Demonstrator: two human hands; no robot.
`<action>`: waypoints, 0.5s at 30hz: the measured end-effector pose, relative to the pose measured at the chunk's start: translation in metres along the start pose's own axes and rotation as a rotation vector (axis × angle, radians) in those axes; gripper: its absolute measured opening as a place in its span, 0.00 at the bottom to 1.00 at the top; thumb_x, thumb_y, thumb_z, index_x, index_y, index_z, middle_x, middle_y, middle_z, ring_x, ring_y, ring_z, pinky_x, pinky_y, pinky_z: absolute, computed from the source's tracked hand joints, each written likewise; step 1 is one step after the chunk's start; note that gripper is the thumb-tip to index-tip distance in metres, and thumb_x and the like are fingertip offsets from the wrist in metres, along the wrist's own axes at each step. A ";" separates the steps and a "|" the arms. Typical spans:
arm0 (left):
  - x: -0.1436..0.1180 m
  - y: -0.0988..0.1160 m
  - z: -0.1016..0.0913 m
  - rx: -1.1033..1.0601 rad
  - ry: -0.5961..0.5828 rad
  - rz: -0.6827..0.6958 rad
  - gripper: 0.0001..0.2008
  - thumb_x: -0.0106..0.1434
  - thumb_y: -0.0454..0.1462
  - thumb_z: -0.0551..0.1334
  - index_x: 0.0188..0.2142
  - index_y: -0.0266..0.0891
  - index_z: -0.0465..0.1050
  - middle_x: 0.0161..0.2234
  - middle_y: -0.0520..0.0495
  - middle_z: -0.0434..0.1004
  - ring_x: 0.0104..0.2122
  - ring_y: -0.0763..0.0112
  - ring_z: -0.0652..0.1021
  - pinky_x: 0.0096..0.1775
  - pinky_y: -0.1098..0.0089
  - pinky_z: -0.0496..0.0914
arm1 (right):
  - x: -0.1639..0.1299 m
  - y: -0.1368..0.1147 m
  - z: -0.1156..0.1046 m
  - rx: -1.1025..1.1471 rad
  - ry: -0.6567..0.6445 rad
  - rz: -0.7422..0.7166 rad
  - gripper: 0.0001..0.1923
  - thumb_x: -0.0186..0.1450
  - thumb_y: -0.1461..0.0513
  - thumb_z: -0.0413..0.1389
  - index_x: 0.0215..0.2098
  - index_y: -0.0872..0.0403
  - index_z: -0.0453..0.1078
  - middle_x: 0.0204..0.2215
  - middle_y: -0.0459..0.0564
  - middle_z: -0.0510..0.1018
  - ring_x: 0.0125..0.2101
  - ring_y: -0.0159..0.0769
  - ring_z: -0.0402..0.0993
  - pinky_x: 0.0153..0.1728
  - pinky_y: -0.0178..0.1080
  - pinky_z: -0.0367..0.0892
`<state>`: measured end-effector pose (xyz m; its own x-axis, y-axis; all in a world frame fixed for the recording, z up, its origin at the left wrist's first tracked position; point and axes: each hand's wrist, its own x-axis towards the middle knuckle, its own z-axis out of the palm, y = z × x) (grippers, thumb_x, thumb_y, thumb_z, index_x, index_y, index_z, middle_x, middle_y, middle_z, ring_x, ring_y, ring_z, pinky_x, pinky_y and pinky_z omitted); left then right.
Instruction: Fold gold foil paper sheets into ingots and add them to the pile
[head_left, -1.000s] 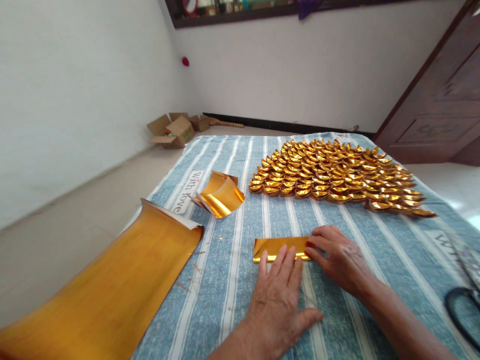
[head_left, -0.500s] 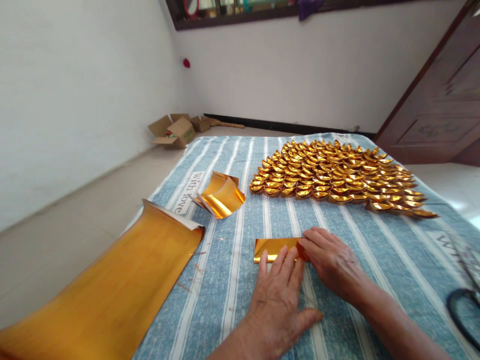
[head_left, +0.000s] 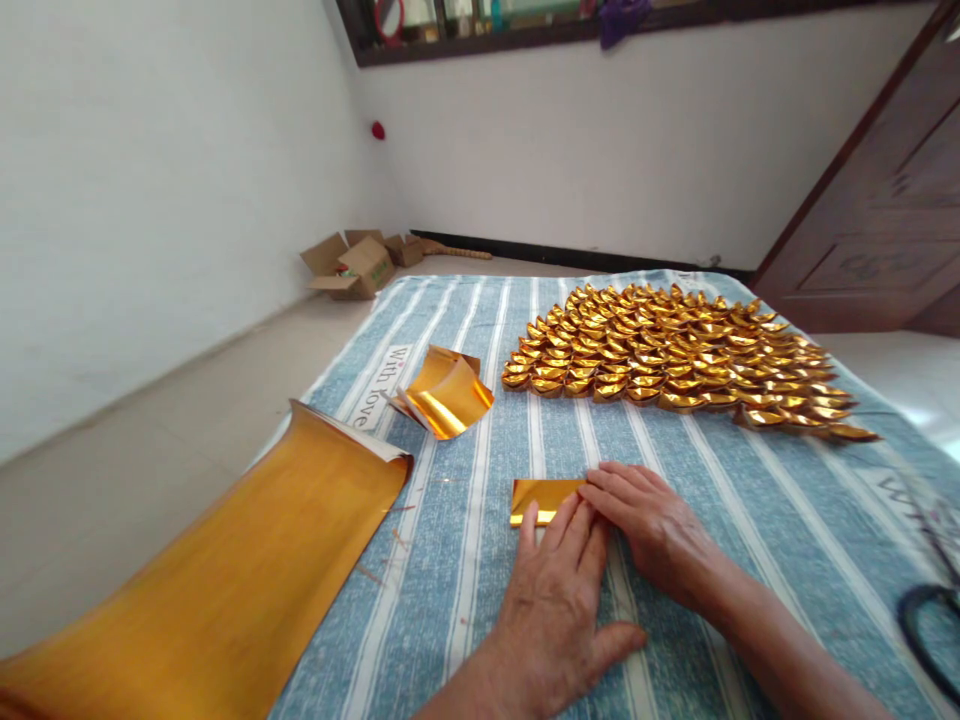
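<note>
A small folded strip of shiny gold foil paper (head_left: 547, 494) lies flat on the striped cloth in front of me. My left hand (head_left: 551, 590) rests over its lower edge, fingertips down on the foil and thumb stretched out to the right. From the right, my right hand (head_left: 649, 515) lays its outstretched fingers across the strip's right end, touching the left fingertips. That end of the foil is hidden under the fingers, and so is the right thumb. Beyond them stand many folded gold paper ingots (head_left: 660, 355) in close rows.
At the left lies a long stack of gold foil sheets (head_left: 225, 560), with a few curled sheets (head_left: 446, 395) behind it. A black scissor handle (head_left: 926, 630) shows at the right edge. Cardboard boxes (head_left: 352, 265) sit on the floor past the blue-and-white cloth (head_left: 420, 620).
My right hand has slid a little left along the strip and now covers more of its right end. The left hand stays nearly where it was.
</note>
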<state>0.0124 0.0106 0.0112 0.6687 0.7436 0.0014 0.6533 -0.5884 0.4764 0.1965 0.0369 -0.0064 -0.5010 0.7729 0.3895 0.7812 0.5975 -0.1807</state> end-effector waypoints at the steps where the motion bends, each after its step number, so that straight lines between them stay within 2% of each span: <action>1: 0.000 0.000 -0.001 -0.005 0.000 -0.002 0.42 0.61 0.55 0.59 0.67 0.40 0.45 0.67 0.41 0.50 0.65 0.52 0.53 0.62 0.40 0.43 | 0.000 0.000 0.000 0.001 -0.007 0.000 0.20 0.63 0.72 0.45 0.50 0.56 0.70 0.50 0.56 0.76 0.51 0.46 0.70 0.47 0.49 0.68; 8: 0.003 0.004 -0.007 0.026 -0.058 -0.038 0.46 0.54 0.49 0.68 0.66 0.38 0.50 0.66 0.36 0.50 0.65 0.46 0.52 0.61 0.37 0.47 | 0.000 -0.001 0.000 0.007 -0.038 0.020 0.20 0.63 0.71 0.48 0.51 0.55 0.70 0.50 0.56 0.76 0.51 0.46 0.70 0.48 0.50 0.67; 15: 0.003 0.001 -0.004 0.034 -0.008 -0.047 0.46 0.50 0.48 0.71 0.64 0.40 0.54 0.65 0.34 0.52 0.64 0.44 0.55 0.61 0.39 0.50 | -0.001 0.000 0.002 0.006 -0.049 0.028 0.19 0.63 0.71 0.49 0.51 0.56 0.69 0.51 0.56 0.75 0.52 0.47 0.69 0.49 0.51 0.66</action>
<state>0.0141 0.0137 0.0154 0.6399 0.7680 -0.0275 0.6955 -0.5635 0.4457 0.1965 0.0367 -0.0091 -0.4964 0.7988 0.3397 0.7931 0.5765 -0.1967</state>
